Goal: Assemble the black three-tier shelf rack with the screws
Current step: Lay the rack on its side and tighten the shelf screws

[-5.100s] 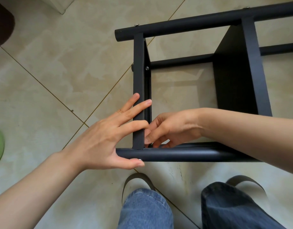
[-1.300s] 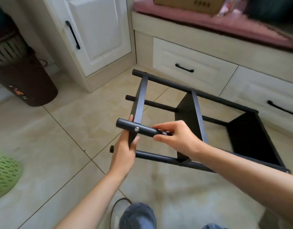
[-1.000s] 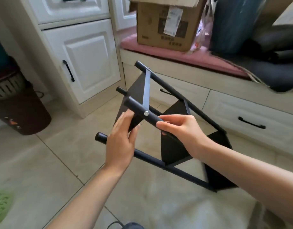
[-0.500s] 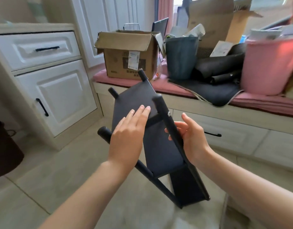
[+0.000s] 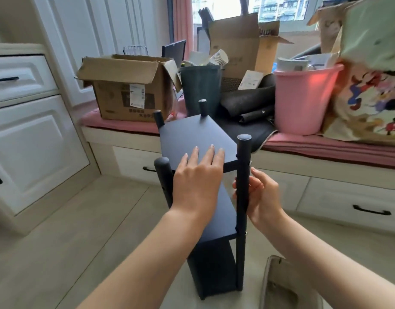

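Observation:
The black three-tier shelf rack [image 5: 192, 137] stands upright on the tiled floor in front of me, its shelves joined to round black posts. My left hand [image 5: 197, 177] lies flat with straight fingers on the near edge of the top shelf. My right hand [image 5: 260, 195] grips the near right post [image 5: 243, 152] just below the top shelf. Small silver screw heads show on that post beside the top and middle shelves. The bottom shelf is partly hidden under the middle one.
A window bench with a pink cushion [image 5: 325, 148] runs behind the rack, loaded with a cardboard box [image 5: 127, 90], a dark bin [image 5: 202, 88] and a pink bucket [image 5: 303, 97]. White cabinets [image 5: 33, 139] stand at the left. Bench drawers [image 5: 352, 197] lie at the right.
The rack went from lying on its side on the floor to standing upright. My left hand moved from the post to the top shelf; my right hand kept hold of the near post.

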Demonstrator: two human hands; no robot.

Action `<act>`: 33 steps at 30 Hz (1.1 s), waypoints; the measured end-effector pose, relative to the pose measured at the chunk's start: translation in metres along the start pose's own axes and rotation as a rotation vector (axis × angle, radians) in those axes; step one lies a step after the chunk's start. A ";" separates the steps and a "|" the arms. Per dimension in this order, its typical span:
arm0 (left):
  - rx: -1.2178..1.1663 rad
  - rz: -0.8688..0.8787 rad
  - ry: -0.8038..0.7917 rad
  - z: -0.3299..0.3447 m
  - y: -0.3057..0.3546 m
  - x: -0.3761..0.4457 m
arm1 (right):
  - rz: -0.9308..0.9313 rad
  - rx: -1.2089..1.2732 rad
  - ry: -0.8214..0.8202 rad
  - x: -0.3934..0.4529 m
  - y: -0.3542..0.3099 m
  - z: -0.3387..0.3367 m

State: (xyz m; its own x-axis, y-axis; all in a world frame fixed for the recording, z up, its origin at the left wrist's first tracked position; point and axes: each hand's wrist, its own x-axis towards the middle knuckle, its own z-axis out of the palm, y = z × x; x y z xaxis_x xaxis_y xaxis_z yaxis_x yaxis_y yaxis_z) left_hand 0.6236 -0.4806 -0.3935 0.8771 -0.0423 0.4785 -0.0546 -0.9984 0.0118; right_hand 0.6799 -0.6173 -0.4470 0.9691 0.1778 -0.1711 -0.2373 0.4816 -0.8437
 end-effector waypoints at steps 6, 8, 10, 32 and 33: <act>-0.001 0.085 -0.071 0.004 0.042 0.010 | -0.057 0.093 0.091 0.001 -0.002 -0.030; 0.008 0.100 -0.086 0.004 0.052 0.011 | -0.066 0.077 0.083 0.000 -0.003 -0.040; 0.010 0.098 -0.087 0.002 0.056 0.011 | -0.066 0.059 0.070 0.002 -0.005 -0.046; -1.322 -0.345 0.104 0.031 -0.042 0.002 | -0.617 -0.685 0.406 -0.058 -0.017 -0.028; -1.430 -0.449 0.066 0.031 -0.040 0.006 | -0.633 -0.716 0.363 -0.063 -0.014 -0.022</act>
State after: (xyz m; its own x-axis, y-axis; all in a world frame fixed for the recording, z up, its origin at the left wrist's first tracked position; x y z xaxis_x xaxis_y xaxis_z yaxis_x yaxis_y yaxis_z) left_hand 0.6457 -0.4419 -0.4186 0.9266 0.2898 0.2396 -0.2359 -0.0483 0.9706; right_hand 0.6232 -0.6539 -0.4352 0.8926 -0.2593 0.3687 0.3065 -0.2507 -0.9183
